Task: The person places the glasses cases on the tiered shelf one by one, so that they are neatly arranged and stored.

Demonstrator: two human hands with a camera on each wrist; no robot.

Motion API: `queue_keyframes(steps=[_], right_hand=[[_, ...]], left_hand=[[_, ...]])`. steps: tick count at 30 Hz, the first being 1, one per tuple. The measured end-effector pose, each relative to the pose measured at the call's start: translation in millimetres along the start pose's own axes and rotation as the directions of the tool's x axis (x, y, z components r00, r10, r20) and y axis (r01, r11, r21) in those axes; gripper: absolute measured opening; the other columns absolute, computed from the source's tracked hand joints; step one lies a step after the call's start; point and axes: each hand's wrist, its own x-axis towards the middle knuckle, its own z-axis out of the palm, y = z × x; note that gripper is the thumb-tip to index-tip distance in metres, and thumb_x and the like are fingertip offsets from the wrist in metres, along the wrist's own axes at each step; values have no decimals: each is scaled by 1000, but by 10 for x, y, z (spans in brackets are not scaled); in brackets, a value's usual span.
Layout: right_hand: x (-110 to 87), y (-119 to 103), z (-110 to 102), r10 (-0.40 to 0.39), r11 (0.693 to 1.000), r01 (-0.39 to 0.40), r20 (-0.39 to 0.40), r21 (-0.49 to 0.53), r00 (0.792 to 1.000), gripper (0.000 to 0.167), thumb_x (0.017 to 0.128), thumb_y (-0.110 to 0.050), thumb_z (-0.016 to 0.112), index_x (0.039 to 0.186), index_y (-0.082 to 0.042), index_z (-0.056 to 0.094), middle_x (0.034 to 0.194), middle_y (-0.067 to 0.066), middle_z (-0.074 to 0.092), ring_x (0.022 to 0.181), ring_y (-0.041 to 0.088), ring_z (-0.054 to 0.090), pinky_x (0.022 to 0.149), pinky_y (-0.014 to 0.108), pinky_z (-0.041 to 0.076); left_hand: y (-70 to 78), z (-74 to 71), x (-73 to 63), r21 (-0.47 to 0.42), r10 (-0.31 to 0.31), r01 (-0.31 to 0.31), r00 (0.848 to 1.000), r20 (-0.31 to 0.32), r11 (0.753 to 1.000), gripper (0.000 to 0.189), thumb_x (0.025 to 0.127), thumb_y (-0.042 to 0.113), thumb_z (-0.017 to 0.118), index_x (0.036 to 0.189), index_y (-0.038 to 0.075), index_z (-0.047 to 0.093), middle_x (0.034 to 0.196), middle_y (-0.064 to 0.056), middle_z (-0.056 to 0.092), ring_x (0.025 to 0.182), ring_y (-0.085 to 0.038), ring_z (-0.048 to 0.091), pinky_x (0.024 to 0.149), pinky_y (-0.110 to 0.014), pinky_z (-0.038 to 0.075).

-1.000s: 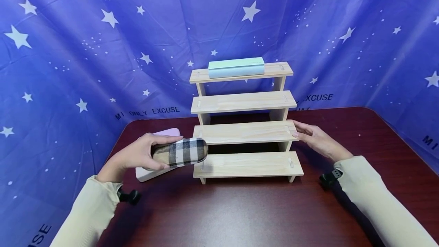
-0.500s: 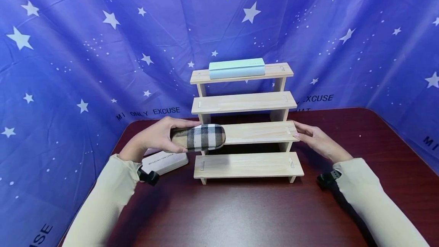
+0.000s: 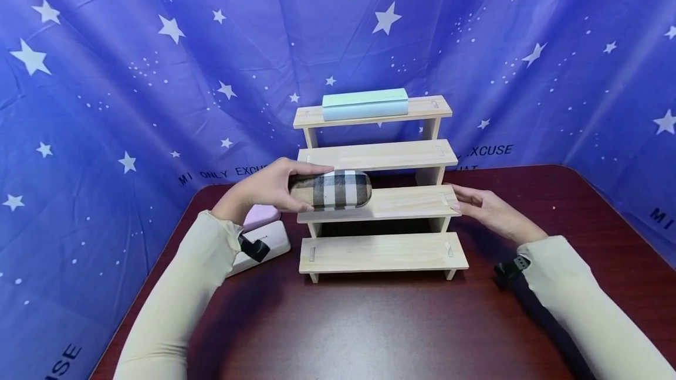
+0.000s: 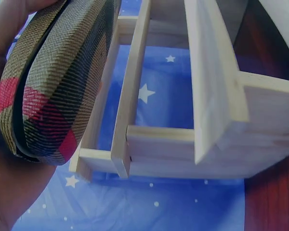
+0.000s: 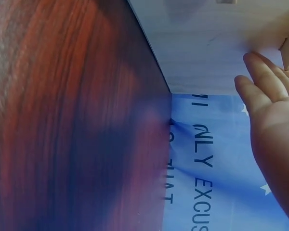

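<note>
In the head view, my left hand [image 3: 266,186] grips a plaid glasses case [image 3: 340,190] between thumb and fingers. It holds the case level in front of the left half of the wooden step shelf [image 3: 391,252], around the height of the second and third boards. Up close in the left wrist view, the glasses case [image 4: 67,82] looks closed, with a dark seam along it. My right hand [image 3: 491,214] is at the right end of the third board from the top. In the right wrist view its nearly straight fingers [image 5: 260,79] touch the shelf's side panel.
A mint-blue case [image 3: 364,105] lies on the top board. On the dark red table [image 3: 369,321], left of the shelf, are a lilac case [image 3: 261,214] and a white case [image 3: 271,238], partly hidden by my left arm. A blue starry curtain [image 3: 237,46] hangs behind.
My left hand has carried the plaid glasses case up and to the right, from beside the lower boards to in front of the middle ones. The right hand has stayed at the shelf's end.
</note>
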Motion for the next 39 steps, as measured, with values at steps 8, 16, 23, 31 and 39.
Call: queue_keyframes(steps=[8,16,23,31,39], right_hand=[[1,-42,-16,9,995,-9,0,-96,1000,56,97,-17,52,142,8,31,135,29,45,106,-9,49,85,10,41],[14,-69,-13,8,993,-6,13,-118,1000,56,97,-18,52,142,9,32,133,28,47,106,-7,50,85,11,41],[8,-82,-37,9,995,-6,25,-103,1000,55,97,-16,52,142,10,31,133,29,47,105,-7,51,85,11,41],[16,-86,-17,12,997,-10,31,-82,999,56,97,-16,51,142,9,30,135,28,46,107,-8,50,87,10,40],[1,-72,-16,24,996,-23,15,-86,1000,56,97,-16,51,143,8,31,135,28,46,106,-8,50,86,10,40]], left_hand=[[-24,-47,324,-53,-95,94,995,-14,994,72,68,14,80,135,15,54,109,-7,66,81,-17,58,70,-31,51],[-149,-109,655,-61,-160,158,987,-28,986,71,69,17,78,136,20,53,101,-3,67,76,-14,55,68,-29,48],[-237,-132,896,-66,-146,145,989,-6,987,68,73,17,76,136,18,52,122,-2,59,84,-14,47,78,-29,41],[-274,-99,1055,-85,-144,145,989,14,986,67,74,16,73,137,19,52,129,1,55,77,-16,43,77,-30,39],[-284,-89,1174,-93,-130,134,990,49,987,67,73,12,71,137,15,51,118,-2,62,87,-14,49,77,-27,40]])
